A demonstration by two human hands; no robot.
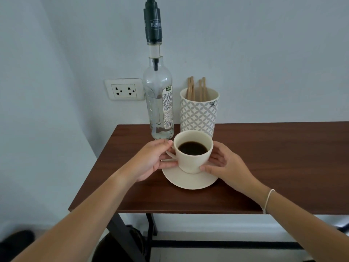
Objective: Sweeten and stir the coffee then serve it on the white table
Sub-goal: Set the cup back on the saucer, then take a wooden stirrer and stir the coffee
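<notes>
So the cup (192, 154) of black coffee (192, 148) was sitting on its cream saucer (188, 181), on the dark brown desk (264, 167) close to the left end. Both hands were on it. The left hand (154, 160) had its grip wrapped around the handle side, thumb along the bottom of the cup and fingers up by the rim. The right hand (224, 164) was cupping the opposite wall, fingers curled against it with the thumb low near the base. Honestly couldn't tell whether the cup was lifted a hair off the saucer or fully resting on it, the angle was too steep for that.

Right behind the cup stood a clear glass syrup bottle (159, 106) with a tall black pump (153, 23) on top, only a little liquid left at the bottom. Just beside that, to the right, was a patterned white holder (198, 112) with a few wooden stir sticks (196, 89) poking up. A wall outlet (124, 89) sat left of the bottle. There was a thin white band (269, 199) on the right wrist.
</notes>
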